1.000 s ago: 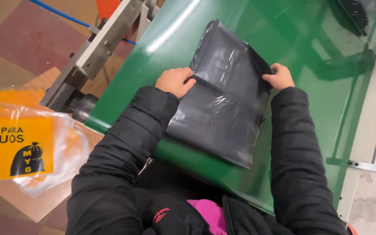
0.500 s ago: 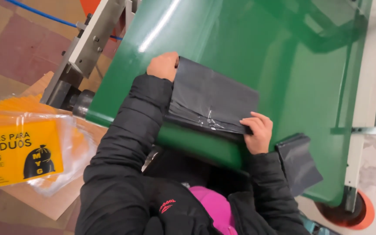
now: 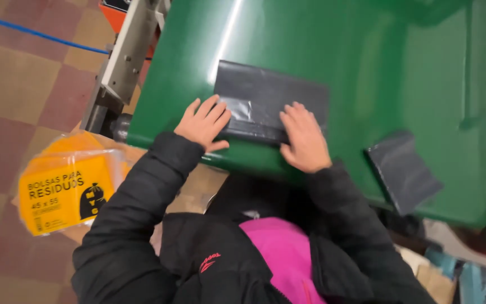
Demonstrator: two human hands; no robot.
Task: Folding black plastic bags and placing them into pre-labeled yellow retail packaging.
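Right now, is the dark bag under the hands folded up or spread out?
Folded. The grey bag lies as a flat, narrow rectangle on the green surface, with the left hand and right hand pressing its near edge.

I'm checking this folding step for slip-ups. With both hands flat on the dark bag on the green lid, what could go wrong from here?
The folded dark bag lies on a glossy green lid, so it may slide or spring open if the left hand or right hand lifts. The smaller folded bag sits close to the lid's near edge and could be knocked off by a sleeve.
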